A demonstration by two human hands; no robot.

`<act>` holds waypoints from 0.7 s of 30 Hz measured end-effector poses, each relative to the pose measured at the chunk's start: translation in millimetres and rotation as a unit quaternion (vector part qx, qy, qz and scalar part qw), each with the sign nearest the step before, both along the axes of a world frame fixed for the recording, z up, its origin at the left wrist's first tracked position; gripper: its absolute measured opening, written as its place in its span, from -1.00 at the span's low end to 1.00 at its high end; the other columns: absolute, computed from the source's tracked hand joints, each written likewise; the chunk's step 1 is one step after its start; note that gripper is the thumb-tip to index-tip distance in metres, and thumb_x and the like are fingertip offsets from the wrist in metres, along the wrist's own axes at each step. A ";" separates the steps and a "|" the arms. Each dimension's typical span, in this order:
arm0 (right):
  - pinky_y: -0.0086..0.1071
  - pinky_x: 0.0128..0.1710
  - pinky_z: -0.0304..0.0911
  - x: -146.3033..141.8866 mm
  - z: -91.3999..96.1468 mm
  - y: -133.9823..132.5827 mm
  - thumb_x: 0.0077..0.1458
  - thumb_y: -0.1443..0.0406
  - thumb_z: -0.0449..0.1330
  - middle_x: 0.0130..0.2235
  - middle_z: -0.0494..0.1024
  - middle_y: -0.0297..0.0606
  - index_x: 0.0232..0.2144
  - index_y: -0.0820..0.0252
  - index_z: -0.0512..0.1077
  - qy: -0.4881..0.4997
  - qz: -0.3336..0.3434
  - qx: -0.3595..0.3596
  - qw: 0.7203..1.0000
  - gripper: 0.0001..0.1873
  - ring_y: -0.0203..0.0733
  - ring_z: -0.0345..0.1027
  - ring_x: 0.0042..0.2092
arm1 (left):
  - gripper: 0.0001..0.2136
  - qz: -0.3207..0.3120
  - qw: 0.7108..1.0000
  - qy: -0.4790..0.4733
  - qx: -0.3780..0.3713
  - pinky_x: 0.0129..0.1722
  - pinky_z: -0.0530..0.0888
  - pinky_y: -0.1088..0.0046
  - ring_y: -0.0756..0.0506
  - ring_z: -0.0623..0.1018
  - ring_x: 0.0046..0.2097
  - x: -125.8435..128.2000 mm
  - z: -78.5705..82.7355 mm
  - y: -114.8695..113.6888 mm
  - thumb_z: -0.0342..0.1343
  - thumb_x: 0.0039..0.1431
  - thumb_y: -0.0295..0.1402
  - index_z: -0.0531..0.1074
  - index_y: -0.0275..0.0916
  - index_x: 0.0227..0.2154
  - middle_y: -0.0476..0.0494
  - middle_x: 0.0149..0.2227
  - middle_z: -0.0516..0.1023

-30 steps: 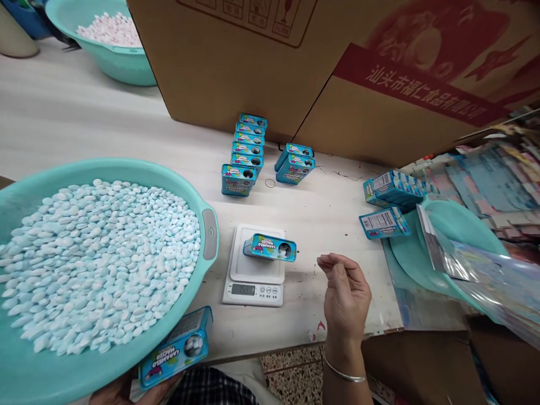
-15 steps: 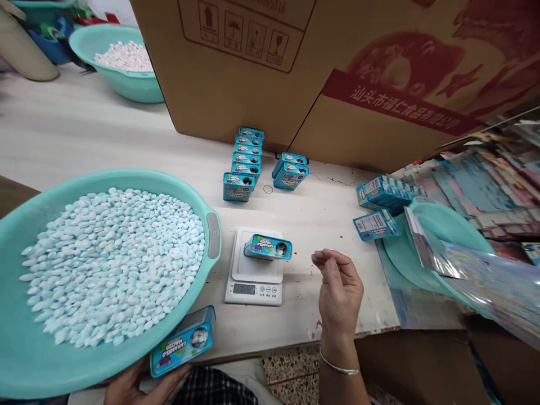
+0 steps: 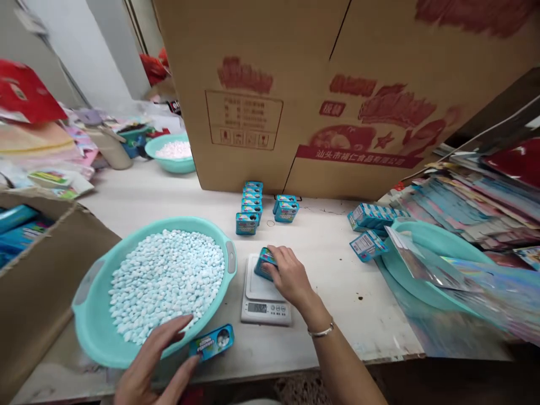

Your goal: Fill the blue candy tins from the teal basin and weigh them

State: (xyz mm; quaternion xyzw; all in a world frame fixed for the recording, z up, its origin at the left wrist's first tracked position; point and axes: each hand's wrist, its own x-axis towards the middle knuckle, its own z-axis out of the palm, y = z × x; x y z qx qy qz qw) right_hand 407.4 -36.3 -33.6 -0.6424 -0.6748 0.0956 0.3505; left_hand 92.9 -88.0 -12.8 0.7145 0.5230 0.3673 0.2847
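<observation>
On the white digital scale [image 3: 268, 306] stands a blue candy tin [image 3: 264, 264], with the fingers and thumb of my right hand [image 3: 291, 278] closed around it. The digits on the display are too small to read surely. My left hand [image 3: 154, 368] is at the near rim of the turquoise basin [image 3: 97, 351], fingers and thumb spread apart. Its thumb tip is close to the end of a second candy tin [image 3: 213, 342], whose round opening shows white candies; whether they touch I cannot tell. Pale blue and white candies [image 3: 169, 281] fill much of the basin.
A row of tins [image 3: 247, 222] and a pair [image 3: 287, 211] stand before a big carton [image 3: 236, 124]. More tins [image 3: 371, 216] lie beside turquoise basins [image 3: 426, 236] on the right. An open box [image 3: 50, 242] is at left, and a pink-candy basin [image 3: 172, 163] behind.
My right hand has moved left and taken hold of the tin on the scale. My left hand has spread its fingers away from the second tin. The view has tilted up.
</observation>
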 end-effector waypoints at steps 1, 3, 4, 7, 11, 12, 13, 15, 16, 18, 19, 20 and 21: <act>-0.06 -0.03 0.28 0.5 2.5 2.2 0.21 0.20 0.13 -0.11 0.50 -0.08 0.05 0.12 0.40 0.039 -0.019 0.019 0.999 -0.63 0.03 0.33 -0.05 | -0.62 -0.017 1.000 -0.011 -0.010 -0.03 0.56 0.27 -0.22 0.55 0.01 10.9 11.7 9.9 0.17 0.15 -0.24 0.38 0.02 0.06 -0.09 0.06 0.50; -0.12 0.00 0.27 -2.9 14.4 5.8 0.20 0.17 0.15 -0.10 0.51 -0.12 0.01 0.14 0.41 0.171 -0.055 0.058 0.982 -0.65 -0.02 0.34 -0.04 | -0.58 -0.068 0.997 -0.030 -0.016 -0.06 0.57 0.30 -0.21 0.52 0.06 27.9 32.1 31.6 0.16 0.18 -0.23 0.33 -0.02 0.11 -0.14 0.10 0.46; -0.17 -0.01 0.27 -8.3 23.4 8.3 0.19 0.14 0.16 -0.10 0.51 -0.16 -0.01 0.14 0.42 0.261 -0.062 0.072 0.961 -0.65 -0.07 0.35 -0.05 | -0.56 -0.093 0.995 -0.036 -0.015 -0.04 0.55 0.30 -0.21 0.49 0.10 34.8 41.5 43.4 0.15 0.19 -0.23 0.29 -0.04 0.14 -0.16 0.13 0.43; -0.31 -0.13 0.33 -43.1 53.9 23.5 0.15 0.09 0.21 -0.19 0.56 -0.27 -0.15 0.17 0.45 0.568 -0.029 0.073 0.819 -0.68 -0.19 0.40 -0.17 | -0.42 -0.133 0.990 -0.048 -0.016 0.01 0.50 0.24 -0.22 0.41 0.17 53.5 71.5 81.2 0.15 0.19 -0.17 0.14 -0.09 0.24 -0.23 0.22 0.32; -0.33 -0.30 0.38 -109.8 77.4 55.1 0.17 0.11 0.20 -0.37 0.60 -0.32 -0.32 0.17 0.47 0.837 -0.019 -0.076 0.541 -0.76 -0.23 0.45 -0.34 | -0.38 -0.156 0.986 -0.040 -0.037 -0.15 0.51 0.30 -0.22 0.48 0.02 68.9 113.6 120.7 0.14 0.15 -0.07 0.20 -0.25 0.20 -0.28 0.09 0.43; -0.35 -0.31 0.39 -124.0 78.8 61.2 0.20 0.14 0.17 -0.39 0.60 -0.32 -0.33 0.18 0.48 0.865 -0.029 -0.097 0.492 -0.77 -0.24 0.46 -0.36 | -0.45 -0.163 0.986 -0.024 -0.038 -0.19 0.50 0.33 -0.19 0.51 -0.06 67.9 121.8 125.4 0.12 0.16 -0.08 0.29 -0.28 0.13 -0.24 -0.01 0.50; -0.36 -0.31 0.39 -135.9 78.9 65.7 0.23 0.16 0.15 -0.39 0.61 -0.32 -0.32 0.18 0.48 0.883 -0.032 -0.107 0.456 -0.78 -0.25 0.47 -0.36 | -0.52 -0.164 0.986 -0.003 -0.033 -0.23 0.48 0.37 -0.15 0.51 -0.15 64.5 128.2 127.8 0.10 0.17 -0.10 0.35 -0.29 0.06 -0.18 -0.10 0.53; -0.38 -0.28 0.40 -153.1 77.4 70.2 0.24 0.20 0.13 -0.34 0.64 -0.29 -0.29 0.20 0.50 0.900 -0.008 -0.100 0.425 -0.78 -0.26 0.50 -0.32 | -0.59 -0.141 0.989 0.042 -0.006 -0.31 0.44 0.42 -0.08 0.49 -0.28 52.3 135.0 126.9 0.10 0.15 -0.18 0.39 -0.28 0.01 -0.09 -0.24 0.54; -0.40 -0.27 0.41 -158.9 76.5 71.0 0.24 0.21 0.15 -0.32 0.64 -0.28 -0.28 0.21 0.50 0.901 0.004 -0.095 0.423 -0.79 -0.26 0.50 -0.31 | -0.59 -0.120 0.991 0.060 0.007 -0.35 0.42 0.45 -0.06 0.46 -0.34 44.7 135.8 124.9 0.09 0.14 -0.22 0.39 -0.29 0.01 -0.05 -0.29 0.52; -0.44 -0.30 0.40 -167.3 75.8 71.6 0.20 0.24 0.19 -0.33 0.64 -0.29 -0.30 0.22 0.51 0.900 0.003 -0.092 0.426 -0.84 -0.28 0.50 -0.33 | -0.56 -0.082 0.993 0.082 0.017 -0.44 0.37 0.48 -0.02 0.40 -0.44 29.8 134.8 120.7 0.08 0.10 -0.26 0.37 -0.31 0.04 -0.01 -0.38 0.48; -0.45 -0.31 0.39 -170.9 76.0 71.9 0.19 0.25 0.20 -0.34 0.64 -0.29 -0.30 0.23 0.51 0.899 0.000 -0.093 0.428 -0.85 -0.29 0.50 -0.34 | -0.53 -0.067 0.994 0.084 0.018 -0.46 0.35 0.49 0.00 0.38 -0.46 23.3 133.8 119.4 0.07 0.09 -0.26 0.36 -0.32 0.07 -0.01 -0.38 0.48; -0.47 -0.32 0.39 -174.3 76.4 72.6 0.19 0.26 0.20 -0.33 0.64 -0.29 -0.30 0.24 0.51 0.900 -0.001 -0.096 0.426 -0.85 -0.30 0.50 -0.35 | -0.49 -0.052 0.995 0.079 0.020 -0.47 0.35 0.49 0.00 0.37 -0.47 17.8 133.0 119.0 0.07 0.08 -0.25 0.34 -0.32 0.11 -0.02 -0.36 0.49; -0.48 -0.32 0.39 -177.8 77.0 73.5 0.20 0.26 0.19 -0.33 0.64 -0.29 -0.30 0.24 0.51 0.901 -0.001 -0.105 0.421 -0.85 -0.31 0.50 -0.35 | -0.44 -0.038 0.996 0.073 0.020 -0.47 0.36 0.49 0.00 0.37 -0.47 13.3 132.5 119.3 0.07 0.06 -0.24 0.30 -0.32 0.15 -0.04 -0.32 0.50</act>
